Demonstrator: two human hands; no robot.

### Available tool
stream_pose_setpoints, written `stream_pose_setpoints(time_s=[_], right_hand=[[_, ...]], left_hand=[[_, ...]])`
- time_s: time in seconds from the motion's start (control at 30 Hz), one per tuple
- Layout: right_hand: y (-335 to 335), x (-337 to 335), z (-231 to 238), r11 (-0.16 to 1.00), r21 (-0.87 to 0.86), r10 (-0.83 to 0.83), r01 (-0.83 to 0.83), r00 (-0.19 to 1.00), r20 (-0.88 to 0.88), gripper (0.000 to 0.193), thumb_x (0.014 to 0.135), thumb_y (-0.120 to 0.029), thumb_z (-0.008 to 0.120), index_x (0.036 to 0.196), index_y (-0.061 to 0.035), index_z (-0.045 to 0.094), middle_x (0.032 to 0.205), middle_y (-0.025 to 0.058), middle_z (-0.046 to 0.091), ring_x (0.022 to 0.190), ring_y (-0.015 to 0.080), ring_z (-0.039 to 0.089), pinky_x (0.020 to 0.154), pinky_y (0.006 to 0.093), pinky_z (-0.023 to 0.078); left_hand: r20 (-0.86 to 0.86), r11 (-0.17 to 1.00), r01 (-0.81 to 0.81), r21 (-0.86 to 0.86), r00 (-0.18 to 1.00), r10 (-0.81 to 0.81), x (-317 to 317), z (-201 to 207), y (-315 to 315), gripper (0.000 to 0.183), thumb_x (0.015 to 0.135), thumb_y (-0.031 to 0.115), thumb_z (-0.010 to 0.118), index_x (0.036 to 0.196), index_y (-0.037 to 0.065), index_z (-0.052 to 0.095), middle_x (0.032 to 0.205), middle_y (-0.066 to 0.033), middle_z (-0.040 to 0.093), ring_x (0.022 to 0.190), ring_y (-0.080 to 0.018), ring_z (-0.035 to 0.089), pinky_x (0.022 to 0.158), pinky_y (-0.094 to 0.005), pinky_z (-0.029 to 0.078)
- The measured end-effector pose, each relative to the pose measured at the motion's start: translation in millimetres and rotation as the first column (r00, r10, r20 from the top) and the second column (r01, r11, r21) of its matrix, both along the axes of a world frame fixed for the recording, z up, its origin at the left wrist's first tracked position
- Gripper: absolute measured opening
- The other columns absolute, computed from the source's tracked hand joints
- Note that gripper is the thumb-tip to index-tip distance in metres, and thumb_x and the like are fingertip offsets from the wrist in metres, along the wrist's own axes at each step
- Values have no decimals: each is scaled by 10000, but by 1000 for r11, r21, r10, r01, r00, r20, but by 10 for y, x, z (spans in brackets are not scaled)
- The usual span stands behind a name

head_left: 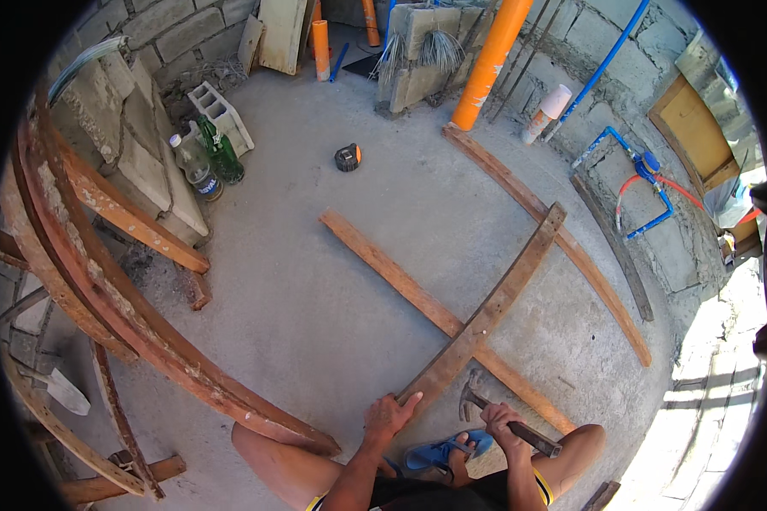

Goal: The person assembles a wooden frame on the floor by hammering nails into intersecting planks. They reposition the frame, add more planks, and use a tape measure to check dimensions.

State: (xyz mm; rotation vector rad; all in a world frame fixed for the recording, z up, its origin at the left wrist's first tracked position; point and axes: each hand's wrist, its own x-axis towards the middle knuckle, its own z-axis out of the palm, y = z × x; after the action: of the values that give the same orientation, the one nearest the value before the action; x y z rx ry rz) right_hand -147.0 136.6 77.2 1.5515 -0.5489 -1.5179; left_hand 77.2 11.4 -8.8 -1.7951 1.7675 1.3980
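My left hand (389, 421) is closed on the near end of a brown wooden plank (513, 287), its thumb stretched along the top. The plank lies across two thinner lumber strips: one strip (392, 277) crosses under its middle, and another strip (584, 260) passes beneath its far end. A small pale spot, too small to make out, shows on the plank above the middle crossing. My right hand (504, 424) is wrapped round the handle of a claw hammer (534, 439). The hammer's head is just right of the plank, low and near my sandalled foot.
A tape measure (348, 157) lies on the concrete floor. At left stand a wooden frame (136, 298), two bottles (220, 157) and a hollow block (222, 115); a trowel (66, 392) lies beyond the frame. An orange pipe (490, 64) and blue water piping (652, 166) line the block wall.
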Motion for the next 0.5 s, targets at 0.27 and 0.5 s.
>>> stream_pose_setpoints(time_s=[0.27,0.5], right_hand=[[300,284,115,957,23,289,-290,939,-187,191,951,-147,518,864,-13,413,594,48,455,413,129,498,378,280,501],[-12,218,-125,991,22,135,-134,971,-197,184,953,-133,500,859,-32,378,582,43,469,404,143,513,375,294,503]], left_hand=[[-16,1000,-11,-5,1000,10,15,-41,-16,902,810,822,484,1060,-13,714,1036,-262,704,1069,-407,659,948,-478,498],[-10,997,12,80,1000,-11,15,-2,-54,908,824,805,475,1105,-29,700,1091,-253,699,1101,-384,652,987,-458,474]])
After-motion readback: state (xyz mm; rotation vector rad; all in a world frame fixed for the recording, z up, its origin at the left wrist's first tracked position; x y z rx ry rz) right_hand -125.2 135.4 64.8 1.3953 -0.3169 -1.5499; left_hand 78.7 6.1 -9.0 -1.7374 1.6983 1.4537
